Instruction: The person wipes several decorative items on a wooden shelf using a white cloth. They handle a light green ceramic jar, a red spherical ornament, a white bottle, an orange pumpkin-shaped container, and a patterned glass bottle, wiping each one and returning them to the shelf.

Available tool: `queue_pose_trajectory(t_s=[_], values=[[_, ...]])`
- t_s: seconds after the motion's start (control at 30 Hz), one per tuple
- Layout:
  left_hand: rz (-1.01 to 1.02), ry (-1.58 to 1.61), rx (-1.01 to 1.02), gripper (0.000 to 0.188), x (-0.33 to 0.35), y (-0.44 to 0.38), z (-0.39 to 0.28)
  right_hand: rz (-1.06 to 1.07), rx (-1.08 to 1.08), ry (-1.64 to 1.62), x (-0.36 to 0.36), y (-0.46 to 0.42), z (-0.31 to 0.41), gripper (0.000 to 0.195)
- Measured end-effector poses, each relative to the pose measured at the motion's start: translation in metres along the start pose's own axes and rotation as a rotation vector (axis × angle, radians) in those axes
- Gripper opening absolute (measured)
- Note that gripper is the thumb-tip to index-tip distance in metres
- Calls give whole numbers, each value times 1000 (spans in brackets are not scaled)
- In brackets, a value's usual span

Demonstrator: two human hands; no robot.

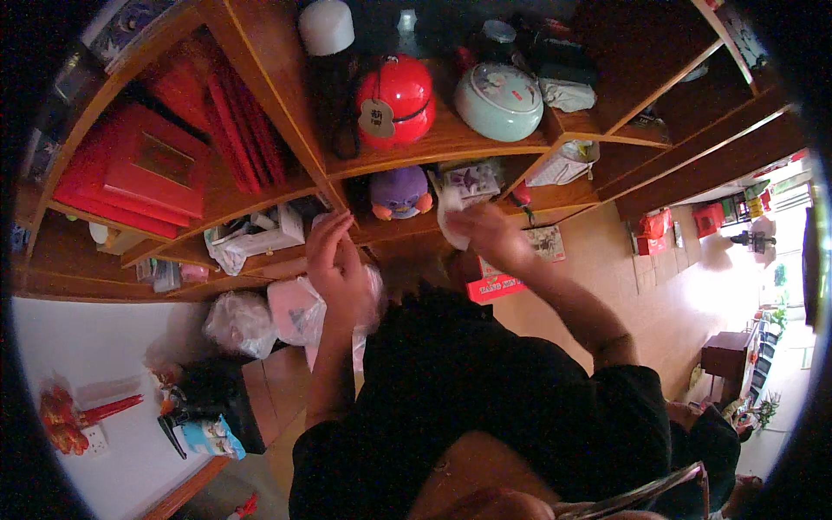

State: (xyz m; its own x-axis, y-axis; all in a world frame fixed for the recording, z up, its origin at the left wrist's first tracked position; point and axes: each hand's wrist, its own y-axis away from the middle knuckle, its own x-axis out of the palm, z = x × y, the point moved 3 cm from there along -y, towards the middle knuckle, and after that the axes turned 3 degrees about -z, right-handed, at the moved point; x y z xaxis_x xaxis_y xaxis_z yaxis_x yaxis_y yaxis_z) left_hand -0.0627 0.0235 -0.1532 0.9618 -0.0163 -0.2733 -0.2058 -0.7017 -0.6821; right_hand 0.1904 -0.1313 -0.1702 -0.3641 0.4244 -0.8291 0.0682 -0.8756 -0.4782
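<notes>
My left hand [339,263] is raised at the wooden shelf upright [305,140], its fingers extended near the front edge and nothing seen in it. Whether the fingertips touch the wood is unclear. My right hand [497,237], blurred, grips a white cloth or tissue [450,211] in front of the lower compartment. A purple plush toy [398,192] with orange feet sits there, left of the cloth. Behind the cloth lies a small purple-and-white package [471,180]. On the shelf above stand a glossy red gourd-shaped container [406,91] with a tag and a pale green lidded ceramic pot [499,104].
Red boxes [153,169] fill the left compartment, above an open white box [266,237]. Plastic-wrapped bags [240,322] stand below on the left. A red printed box [497,286] lies beneath my right forearm. Another person [705,448] is at the right.
</notes>
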Motion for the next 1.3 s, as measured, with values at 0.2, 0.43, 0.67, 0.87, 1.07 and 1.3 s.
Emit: queue_pose_trajectory(t_s=[0.2, 0.43, 0.67, 0.87, 1.07, 1.3], values=[[146, -31, -214, 26, -5, 35, 28, 138, 881, -311, 108, 71, -71, 37], [266, -56, -189, 27, -6, 46, 34, 200, 327, 791, 252, 121, -113, 38], [442, -40, -199, 24, 28, 57, 52, 122, 7, 275, 265, 35, -30, 54], [464, 47, -248, 24, 65, 49, 55, 232, 1159, -1033, 208, 51, -73, 41], [546, 32, -229, 25, 71, 58, 69, 106, 646, 24, 147, 155, -163, 41], [545, 82, -204, 24, 80, 57, 40, -24, 1099, -445, 241, 143, -119, 41]])
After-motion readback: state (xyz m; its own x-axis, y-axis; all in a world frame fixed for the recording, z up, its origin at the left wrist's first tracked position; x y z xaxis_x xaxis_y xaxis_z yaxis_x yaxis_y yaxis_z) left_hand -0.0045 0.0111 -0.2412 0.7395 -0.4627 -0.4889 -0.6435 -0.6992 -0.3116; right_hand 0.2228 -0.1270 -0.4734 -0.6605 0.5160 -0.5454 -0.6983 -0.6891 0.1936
